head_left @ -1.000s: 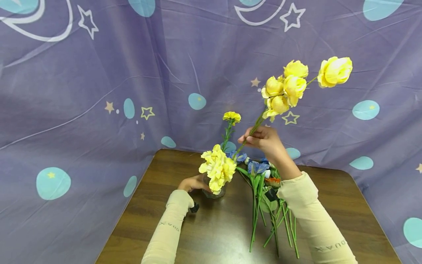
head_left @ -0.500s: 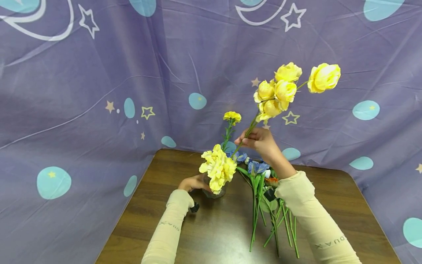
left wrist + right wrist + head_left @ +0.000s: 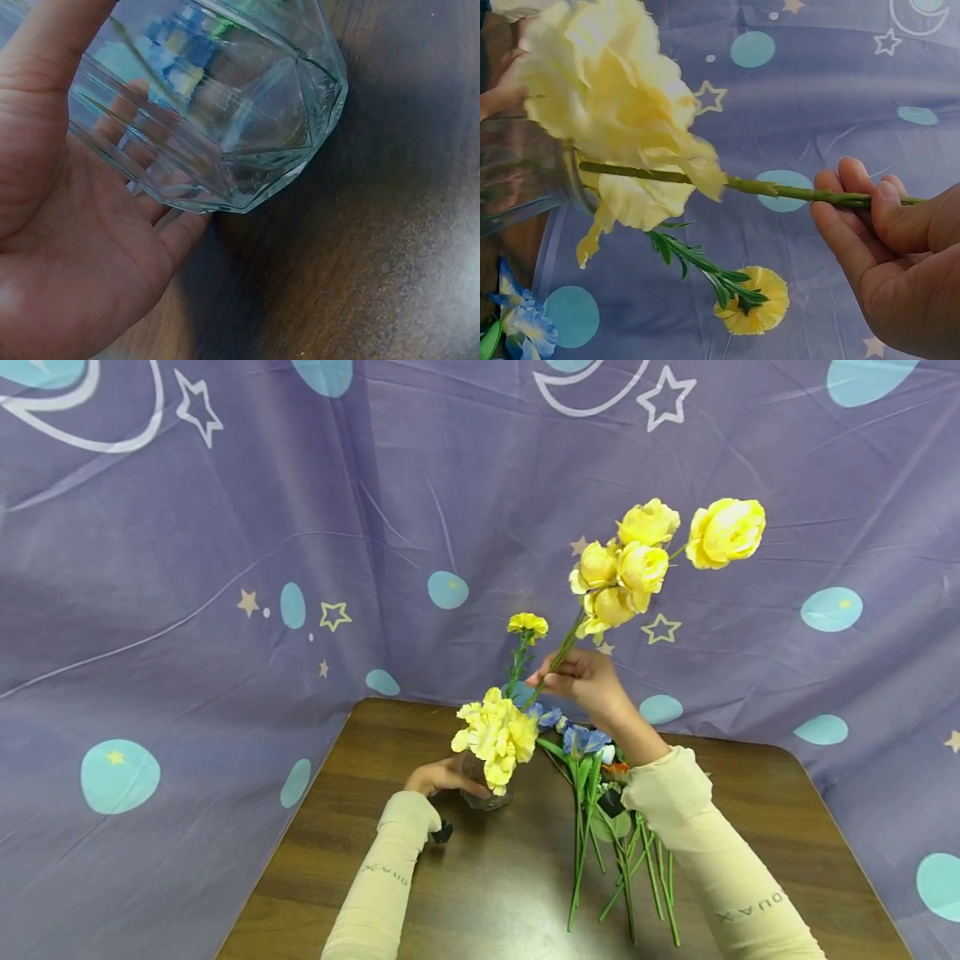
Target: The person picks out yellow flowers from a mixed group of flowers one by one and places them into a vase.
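My left hand (image 3: pixel 444 776) holds a clear faceted glass vase (image 3: pixel 262 120) on the table, its thumb on one side and its fingers round the other. A large ruffled yellow flower (image 3: pixel 495 739) stands in the vase and hides its mouth in the head view. Behind that bloom rises a small yellow carnation (image 3: pixel 527 625) on a leafy stem. My right hand (image 3: pixel 588 683) pinches the green stem (image 3: pixel 772 189) of a spray of yellow roses (image 3: pixel 642 567), tilted up to the right. In the right wrist view the stem's cut end lies by the vase rim; whether inside, I cannot tell.
Right of the vase, several flowers with long green stems (image 3: pixel 581 843) lie on the brown wooden table (image 3: pixel 495 893), among them blue blooms (image 3: pixel 585 740) and an orange one (image 3: pixel 617 768). A purple curtain (image 3: pixel 225 527) with stars and moons surrounds the table's far sides.
My right hand has moved a little left, bringing the rose spray and its stem closer to the vase. The left hand has stayed at the vase.
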`<action>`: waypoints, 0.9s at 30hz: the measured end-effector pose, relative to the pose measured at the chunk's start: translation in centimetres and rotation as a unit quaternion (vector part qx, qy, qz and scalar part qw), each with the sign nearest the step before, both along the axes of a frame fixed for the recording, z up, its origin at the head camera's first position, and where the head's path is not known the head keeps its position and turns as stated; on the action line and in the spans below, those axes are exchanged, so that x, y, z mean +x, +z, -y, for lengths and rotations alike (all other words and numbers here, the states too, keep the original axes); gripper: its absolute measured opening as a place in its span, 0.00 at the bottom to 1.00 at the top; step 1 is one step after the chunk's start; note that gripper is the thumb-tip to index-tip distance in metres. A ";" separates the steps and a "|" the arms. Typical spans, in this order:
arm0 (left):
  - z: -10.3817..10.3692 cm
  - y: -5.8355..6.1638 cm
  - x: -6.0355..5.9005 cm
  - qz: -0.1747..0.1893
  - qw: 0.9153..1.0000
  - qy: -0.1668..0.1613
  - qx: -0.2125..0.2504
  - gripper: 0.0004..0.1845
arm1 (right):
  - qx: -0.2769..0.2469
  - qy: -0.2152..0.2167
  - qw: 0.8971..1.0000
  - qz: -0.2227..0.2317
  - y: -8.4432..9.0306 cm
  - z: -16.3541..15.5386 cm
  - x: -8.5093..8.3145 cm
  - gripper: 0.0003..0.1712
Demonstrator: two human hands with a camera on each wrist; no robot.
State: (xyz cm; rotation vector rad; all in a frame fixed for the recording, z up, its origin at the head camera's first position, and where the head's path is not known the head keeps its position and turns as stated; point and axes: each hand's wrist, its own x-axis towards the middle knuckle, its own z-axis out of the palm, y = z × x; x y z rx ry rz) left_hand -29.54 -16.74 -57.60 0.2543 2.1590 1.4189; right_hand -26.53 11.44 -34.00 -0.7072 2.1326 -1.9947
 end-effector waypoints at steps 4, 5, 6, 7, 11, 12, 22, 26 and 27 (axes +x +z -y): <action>0.1 0.2 0.1 0.000 1.000 0.002 -0.010 0.70 | 0.000 -0.003 1.000 -0.008 -0.3 0.1 -0.2 0.05; 0.1 0.2 0.2 0.003 1.000 0.003 -0.011 0.70 | 0.000 -0.004 1.000 -0.009 -0.4 0.2 -0.2 0.05; 0.1 0.2 0.2 0.001 1.000 0.003 -0.007 0.70 | 0.001 -0.004 1.000 -0.010 -0.6 0.2 -0.2 0.05; 0.0 0.2 0.2 0.000 1.000 0.002 -0.003 0.70 | 0.004 -0.005 1.000 -0.010 -0.7 0.2 -0.2 0.05; 0.0 0.2 0.1 -0.003 1.000 0.000 -0.001 0.70 | 0.010 -0.007 1.000 -0.004 -1.2 0.4 -0.2 0.05; 0.0 0.2 0.2 -0.003 1.000 -0.002 -0.001 0.70 | 0.013 -0.007 1.000 -0.004 -1.2 0.5 -0.2 0.05; 0.1 0.0 0.2 0.003 1.000 -0.001 0.007 0.71 | 0.050 -0.017 0.999 -0.012 -1.6 1.3 -0.1 0.06; 0.1 -0.1 0.2 0.001 1.000 -0.002 0.004 0.71 | 0.063 -0.027 0.998 0.003 -1.8 1.7 -0.3 0.08; 0.1 0.0 0.3 0.002 1.000 -0.001 0.003 0.71 | 0.068 -0.029 0.997 0.005 -1.9 1.8 -0.3 0.08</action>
